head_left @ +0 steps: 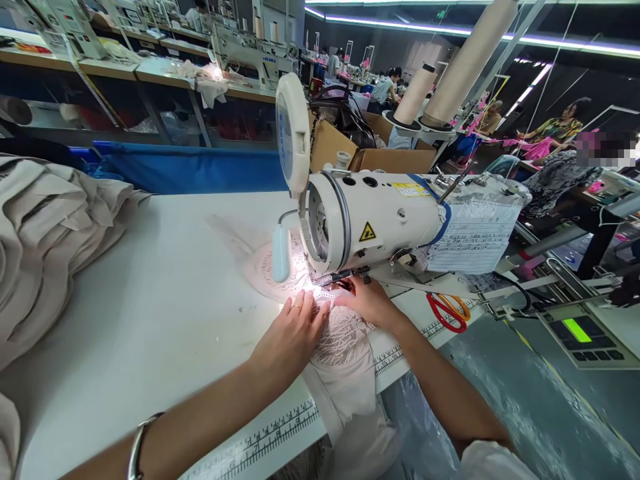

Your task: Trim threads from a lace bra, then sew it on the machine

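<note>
My left hand lies on pale pink lace fabric, fingers stretched out and pressing it flat just in front of the sewing machine's needle area. Close by on the right, my right hand touches the same fabric with thumb and fingers apart; some fingertips are hidden beneath the machine parts. The white sewing machine stands over the work, its lamp lighting the lace. From under the needle area the fabric spreads behind over the table, and its plain part hangs over the front edge.
Piled beige fabric pieces lie on the left of the white table. Scissors with red and orange handles rest right of my right hand. A ruler strip edges the table. Behind are a cardboard box, thread cones and people.
</note>
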The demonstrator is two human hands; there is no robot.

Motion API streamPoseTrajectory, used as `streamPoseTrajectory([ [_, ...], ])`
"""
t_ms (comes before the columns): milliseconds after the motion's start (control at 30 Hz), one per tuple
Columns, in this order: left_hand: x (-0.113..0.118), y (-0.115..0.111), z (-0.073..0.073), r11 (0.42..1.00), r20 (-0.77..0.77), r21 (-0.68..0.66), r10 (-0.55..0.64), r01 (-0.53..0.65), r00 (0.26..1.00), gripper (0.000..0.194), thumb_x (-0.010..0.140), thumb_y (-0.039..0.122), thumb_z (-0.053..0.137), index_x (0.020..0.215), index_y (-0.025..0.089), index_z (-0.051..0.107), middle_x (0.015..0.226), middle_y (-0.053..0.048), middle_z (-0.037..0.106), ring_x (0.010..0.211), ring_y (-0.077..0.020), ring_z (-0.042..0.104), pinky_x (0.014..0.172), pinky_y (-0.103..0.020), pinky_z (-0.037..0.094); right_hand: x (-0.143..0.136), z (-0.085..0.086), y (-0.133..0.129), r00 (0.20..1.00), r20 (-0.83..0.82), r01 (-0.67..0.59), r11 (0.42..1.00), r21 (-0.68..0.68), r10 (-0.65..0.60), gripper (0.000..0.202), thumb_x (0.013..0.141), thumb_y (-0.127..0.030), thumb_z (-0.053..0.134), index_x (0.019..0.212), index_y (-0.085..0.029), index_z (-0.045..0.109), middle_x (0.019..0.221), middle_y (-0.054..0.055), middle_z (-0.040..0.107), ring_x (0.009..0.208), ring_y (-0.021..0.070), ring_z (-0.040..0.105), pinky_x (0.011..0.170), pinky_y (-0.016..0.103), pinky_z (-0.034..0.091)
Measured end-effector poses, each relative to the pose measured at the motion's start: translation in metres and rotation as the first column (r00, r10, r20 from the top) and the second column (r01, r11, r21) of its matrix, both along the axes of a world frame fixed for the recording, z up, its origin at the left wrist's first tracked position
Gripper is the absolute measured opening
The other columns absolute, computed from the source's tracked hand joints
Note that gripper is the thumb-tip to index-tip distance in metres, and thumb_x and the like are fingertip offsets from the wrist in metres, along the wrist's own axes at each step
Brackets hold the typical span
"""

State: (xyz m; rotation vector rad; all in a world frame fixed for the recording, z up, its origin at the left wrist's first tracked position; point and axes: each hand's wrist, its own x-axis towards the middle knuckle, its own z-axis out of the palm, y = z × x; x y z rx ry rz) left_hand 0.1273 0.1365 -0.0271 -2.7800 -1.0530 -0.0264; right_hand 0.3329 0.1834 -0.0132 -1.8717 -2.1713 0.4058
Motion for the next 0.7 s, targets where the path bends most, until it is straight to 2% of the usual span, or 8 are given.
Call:
streamPoseTrajectory([
  [100, -0.001, 0.000, -0.002, 1.000, -0.002, 0.019, 0.003, -0.003, 1.000, 0.056, 0.092, 0.014, 0.052, 0.147, 0.005, 0.044, 0.140, -0.030, 0.051, 0.132, -0.0419, 0.051, 0.105, -0.054, 0.047, -0.001, -0.005, 0.003, 1.000, -0.001, 0.026, 0.999, 0.045, -0.026, 0.012, 0.090, -0.022, 0.065, 0.099, -0.022, 0.072, 0.098, 0.005, 0.077, 0.089, 0.0217, 0.070, 0.079, 0.030, 0.050],
  [233, -0.001, -0.001, -0.003, 0.999, -0.045, 0.042, 0.009, -0.008, 0.999, 0.062, 0.090, 0.017, 0.055, 0.149, 0.007, 0.040, 0.140, -0.028, 0.053, 0.133, -0.0414, 0.049, 0.106, -0.054, 0.046, -0.003, -0.009, 0.004, 0.998, 0.028, 0.045, 0.996, 0.073, -0.048, 0.019, 0.097, -0.022, 0.054, 0.100, -0.019, 0.072, 0.097, 0.011, 0.076, 0.092, 0.0246, 0.070, 0.081, 0.032, 0.049],
  [433, -0.001, 0.000, -0.001, 0.999, -0.083, 0.045, -0.003, 0.007, 0.997, 0.057, 0.091, 0.014, 0.050, 0.147, 0.005, 0.042, 0.140, -0.029, 0.053, 0.133, -0.0421, 0.050, 0.105, -0.054, 0.048, -0.007, -0.007, -0.002, 0.998, 0.067, 0.004, 0.998, 0.063, -0.009, 0.016, 0.092, -0.034, 0.065, 0.097, -0.020, 0.071, 0.093, 0.006, 0.076, 0.084, 0.0221, 0.071, 0.077, 0.029, 0.050],
  [600, 0.001, -0.002, -0.003, 0.996, -0.085, 0.088, 0.034, -0.026, 0.996, 0.054, 0.091, 0.006, 0.040, 0.145, 0.000, 0.043, 0.144, -0.027, 0.052, 0.134, -0.0388, 0.051, 0.108, -0.051, 0.047, -0.010, -0.010, -0.001, 0.975, 0.221, -0.045, 0.987, 0.155, 0.010, 0.023, 0.097, -0.030, 0.054, 0.107, -0.019, 0.072, 0.106, 0.012, 0.075, 0.102, 0.0267, 0.068, 0.087, 0.034, 0.050],
  [700, 0.002, -0.004, -0.005, 0.994, -0.069, 0.095, 0.061, -0.054, 0.996, 0.052, 0.091, 0.004, 0.038, 0.141, -0.004, 0.047, 0.144, -0.028, 0.050, 0.135, -0.0391, 0.049, 0.110, -0.050, 0.046, -0.004, -0.012, 0.000, 0.963, 0.258, -0.117, 0.983, 0.145, 0.076, 0.026, 0.095, -0.023, 0.055, 0.114, -0.017, 0.070, 0.112, 0.014, 0.073, 0.102, 0.0278, 0.067, 0.086, 0.035, 0.050],
])
